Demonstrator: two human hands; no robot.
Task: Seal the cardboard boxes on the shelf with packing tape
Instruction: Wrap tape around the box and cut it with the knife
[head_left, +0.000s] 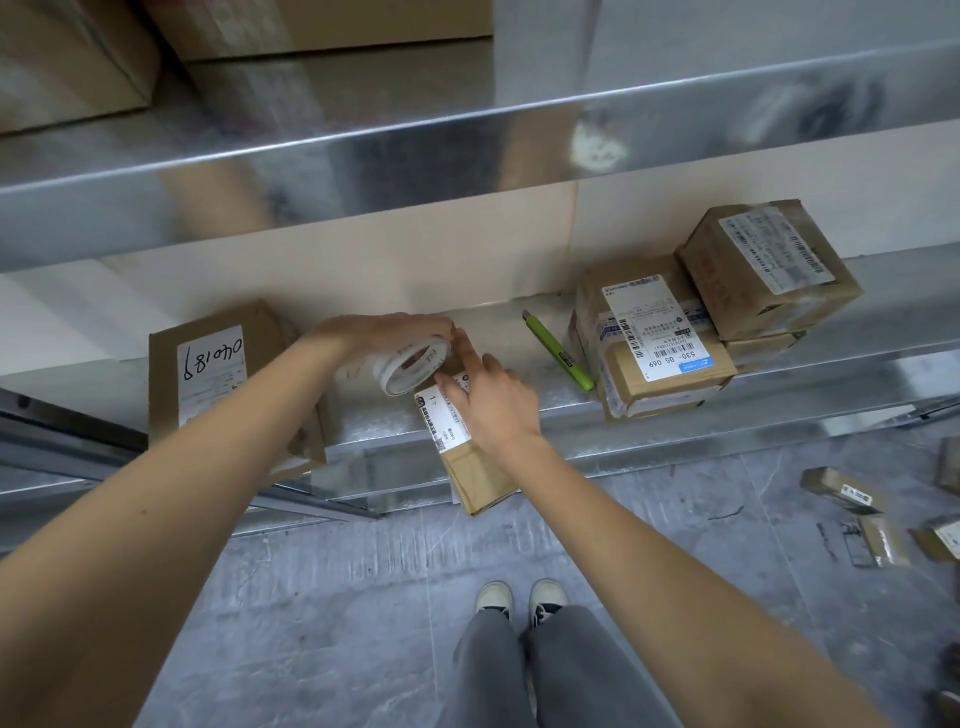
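Overhead, left hand (387, 332) grips the round tape roll (411, 366); right hand (491, 400) presses flat-fingered on the cardboard box (470, 457).

Both bare forearms reach forward from the lower corners and converge at the middle. The left hand (387, 335) is palm-down, its fingers curled over the top of a tape roll (413, 369). The right hand (491, 400) lies knuckles-up, index finger extended toward the roll, the other fingers bent downward.

shelf (675, 431): shiny galvanised metal | boxes (670, 364): matt brown cardboard, paper labels | floor (363, 597): mottled grey, smooth
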